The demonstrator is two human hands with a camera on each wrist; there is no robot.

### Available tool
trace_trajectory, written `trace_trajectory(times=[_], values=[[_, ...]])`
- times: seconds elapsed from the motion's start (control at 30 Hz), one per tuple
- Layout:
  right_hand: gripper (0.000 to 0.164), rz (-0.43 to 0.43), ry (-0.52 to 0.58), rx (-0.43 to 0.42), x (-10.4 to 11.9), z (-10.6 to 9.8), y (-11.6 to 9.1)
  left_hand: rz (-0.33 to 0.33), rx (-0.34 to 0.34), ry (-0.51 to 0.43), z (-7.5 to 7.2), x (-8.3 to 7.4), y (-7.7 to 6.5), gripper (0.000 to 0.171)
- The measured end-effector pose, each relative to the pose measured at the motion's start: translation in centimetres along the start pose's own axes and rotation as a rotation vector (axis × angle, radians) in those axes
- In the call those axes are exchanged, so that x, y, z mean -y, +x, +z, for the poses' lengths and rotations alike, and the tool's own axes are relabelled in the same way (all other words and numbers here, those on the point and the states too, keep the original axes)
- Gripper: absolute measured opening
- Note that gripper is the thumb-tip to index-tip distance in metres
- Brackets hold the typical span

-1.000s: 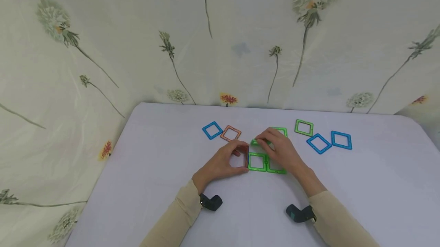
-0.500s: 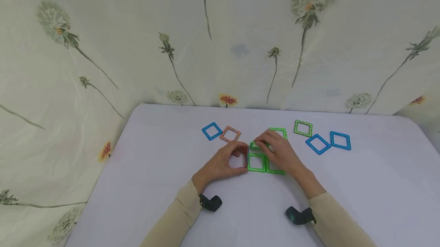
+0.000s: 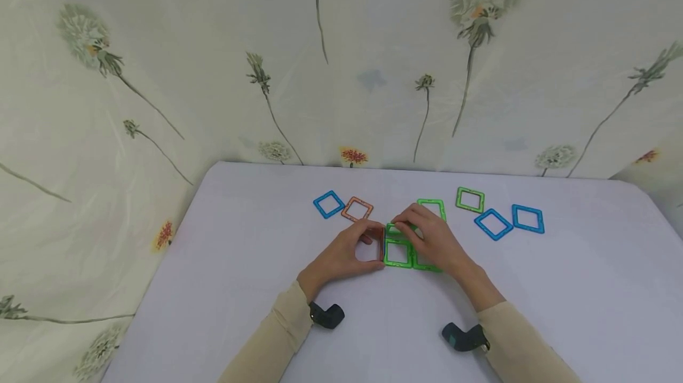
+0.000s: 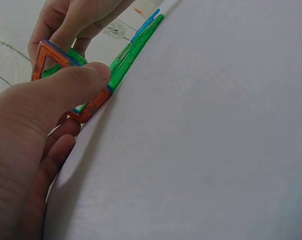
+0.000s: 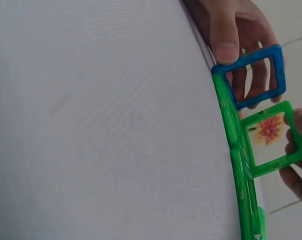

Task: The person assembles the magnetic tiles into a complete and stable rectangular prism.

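Fingers and thumb of my left hand (image 3: pixel 338 257) hold upright square frame tiles, an orange tile (image 4: pixel 93 106) and a blue tile (image 5: pixel 253 57) face to face. They stand at the left edge of a flat green tile (image 3: pixel 397 265), which lies beside another flat green tile (image 3: pixel 427 268). My right hand (image 3: pixel 434 242) pinches a green square tile (image 5: pixel 278 164). That tile stands raised at the far edge of the flat green ones, close to the blue tile; whether they touch is unclear. Part of a further green tile (image 3: pixel 431 201) shows behind my right hand.
On the white table (image 3: pixel 240 252), a loose blue tile (image 3: pixel 322 210) and an orange tile (image 3: pixel 348 213) lie at the back left. At the back right lie a green tile (image 3: pixel 470 190) and two blue tiles (image 3: pixel 494 235). A floral curtain (image 3: pixel 341 74) hangs behind.
My right hand has brought the green tile slightly nearer to me and left, against the far side of the flat green tiles. My left hand has stayed in place.
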State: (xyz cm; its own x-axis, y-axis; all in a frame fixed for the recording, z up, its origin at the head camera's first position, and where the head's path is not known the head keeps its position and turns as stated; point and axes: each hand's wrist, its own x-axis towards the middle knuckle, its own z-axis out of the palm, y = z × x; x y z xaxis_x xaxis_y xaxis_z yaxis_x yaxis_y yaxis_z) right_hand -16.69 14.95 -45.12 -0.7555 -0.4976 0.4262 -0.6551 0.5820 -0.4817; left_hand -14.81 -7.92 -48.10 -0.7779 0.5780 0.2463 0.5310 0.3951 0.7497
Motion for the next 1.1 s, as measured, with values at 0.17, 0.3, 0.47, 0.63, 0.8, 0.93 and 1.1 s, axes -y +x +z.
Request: trace_trajectory(times=[0.17, 0.3, 0.47, 0.63, 0.8, 0.93, 1.1], values=[[0.012, 0.001, -0.008, -0.001, -0.05, 0.1, -0.03, 0.007, -0.003, 0.0, 0.01, 0.01, 0.01, 0.068], [0.012, -0.001, -0.007, 0.001, -0.05, 0.11, -0.04, 0.014, -0.007, 0.004, -0.01, 0.01, 0.0, 0.069], [0.012, -0.002, -0.001, 0.001, -0.05, 0.12, -0.12, 0.01, -0.004, 0.001, -0.01, -0.02, -0.01, 0.068], [0.011, -0.005, 0.02, 0.002, -0.06, 0.13, -0.12, -0.003, -0.004, 0.004, 0.0, -0.08, 0.0, 0.068], [0.011, -0.01, 0.033, -0.007, 0.1, 0.11, -0.07, 0.009, -0.011, 0.008, 0.0, 0.09, 0.03, 0.067], [0.012, -0.011, 0.037, -0.009, 0.28, 0.16, -0.15, 0.016, -0.014, 0.005, 0.04, 0.18, -0.07, 0.067], [0.011, 0.0, 0.027, -0.008, 0.37, 0.09, -0.19, 0.011, -0.011, 0.0, 0.05, 0.1, -0.06, 0.067]])
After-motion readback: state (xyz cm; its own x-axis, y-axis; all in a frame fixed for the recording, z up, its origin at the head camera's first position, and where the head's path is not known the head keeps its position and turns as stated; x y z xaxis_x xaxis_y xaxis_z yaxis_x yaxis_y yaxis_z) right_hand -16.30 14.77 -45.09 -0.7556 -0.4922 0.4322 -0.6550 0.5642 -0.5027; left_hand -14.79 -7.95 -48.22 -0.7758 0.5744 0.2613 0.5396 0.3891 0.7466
